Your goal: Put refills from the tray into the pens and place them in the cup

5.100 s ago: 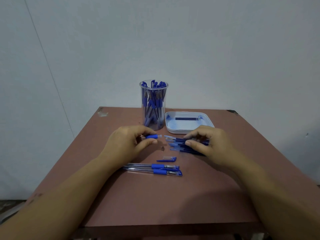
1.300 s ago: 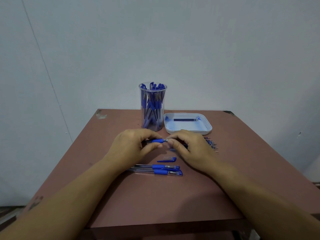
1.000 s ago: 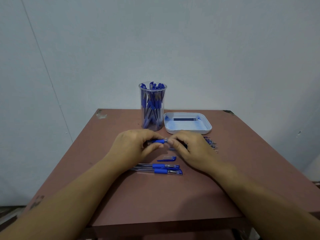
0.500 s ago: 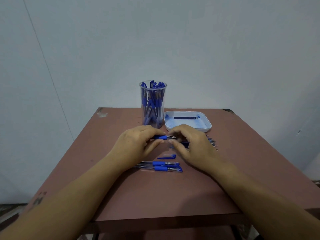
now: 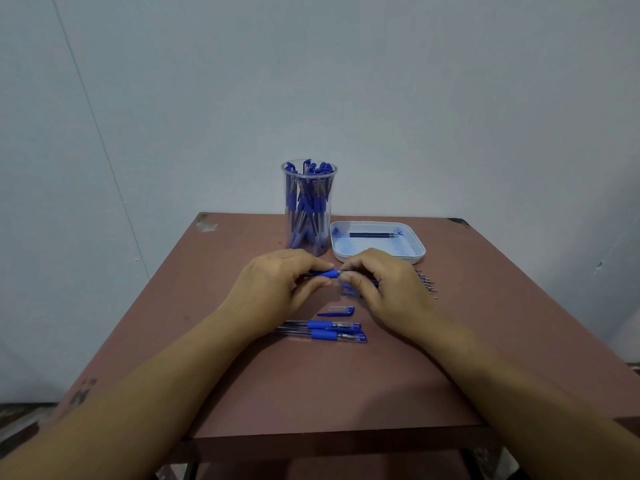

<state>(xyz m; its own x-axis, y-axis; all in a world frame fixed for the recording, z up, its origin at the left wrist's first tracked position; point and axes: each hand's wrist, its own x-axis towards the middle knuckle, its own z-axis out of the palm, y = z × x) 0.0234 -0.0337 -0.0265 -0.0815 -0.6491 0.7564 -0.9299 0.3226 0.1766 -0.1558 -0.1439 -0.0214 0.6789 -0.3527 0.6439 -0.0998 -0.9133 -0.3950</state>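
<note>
While the left hand (image 5: 277,289) grips a pen (image 5: 327,274) by its blue sleeve above the table (image 5: 311,382), the right hand (image 5: 388,289) pinches the pen's tip end. Cup (image 5: 309,209) behind, full of pens; tray (image 5: 419,249) right of it, one refill (image 5: 370,234) inside. Two capped pens (image 5: 325,332) and a cap (image 5: 337,311) lie nearer.

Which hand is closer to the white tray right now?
Right. The right hand sits just in front of the tray; the left hand is farther left, before the cup.
</note>
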